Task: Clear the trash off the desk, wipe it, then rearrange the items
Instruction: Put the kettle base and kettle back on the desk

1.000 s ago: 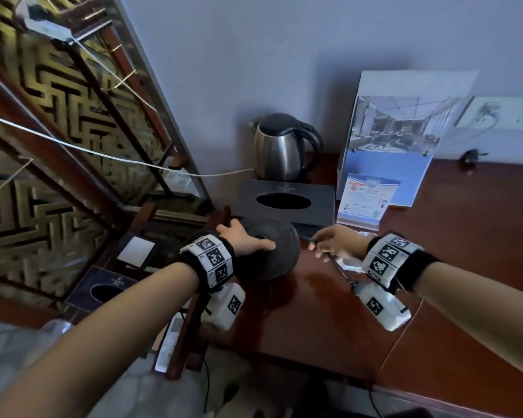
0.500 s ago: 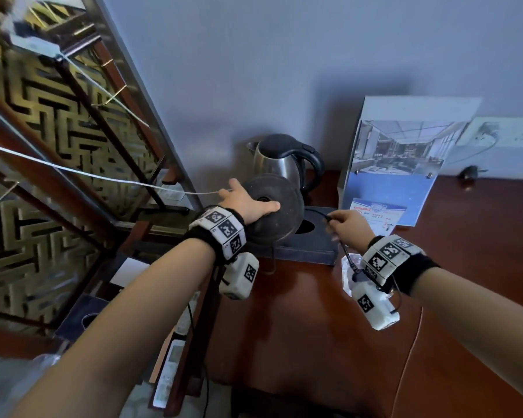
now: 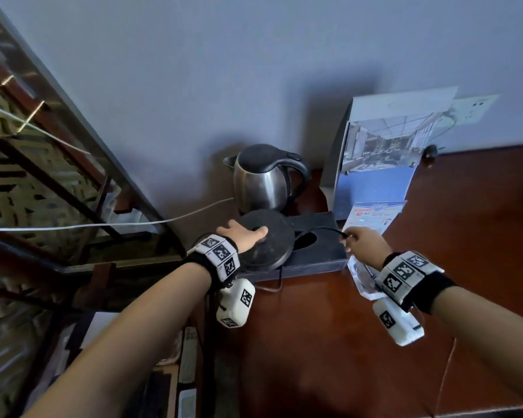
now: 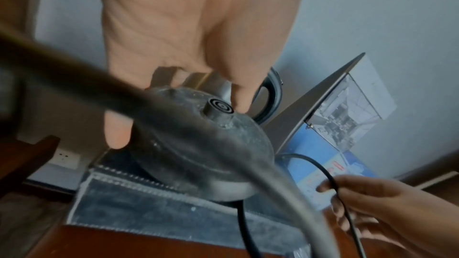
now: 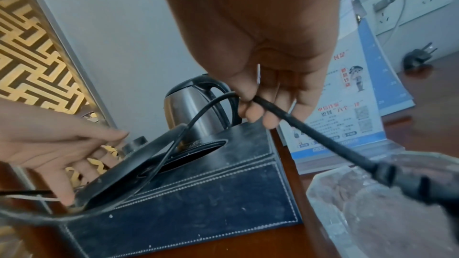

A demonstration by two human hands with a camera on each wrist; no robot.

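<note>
My left hand [image 3: 245, 236] grips the round black kettle base [image 3: 266, 239], thumb on top by its centre connector [image 4: 218, 109]. The base is tilted over the left end of the dark tissue box [image 3: 314, 254]. My right hand [image 3: 363, 241] pinches the base's black power cord [image 3: 320, 229], which arcs from the base [image 5: 129, 166] to my fingers [image 5: 253, 111] and runs on toward the wrist. The steel kettle [image 3: 263, 179] stands just behind the box, against the wall.
A blue sign stand [image 3: 381, 164] leans at the wall right of the kettle. A clear glass ashtray [image 5: 372, 193] sits under my right wrist on the brown desk [image 3: 344, 342]. A wall socket [image 3: 471, 111] and a loose plug [image 3: 431, 151] are far right. A lattice screen [image 3: 43, 176] borders the left.
My left hand has lifted the kettle base off the desk and carried it back over the tissue box toward the kettle. The right hand followed with the cord.
</note>
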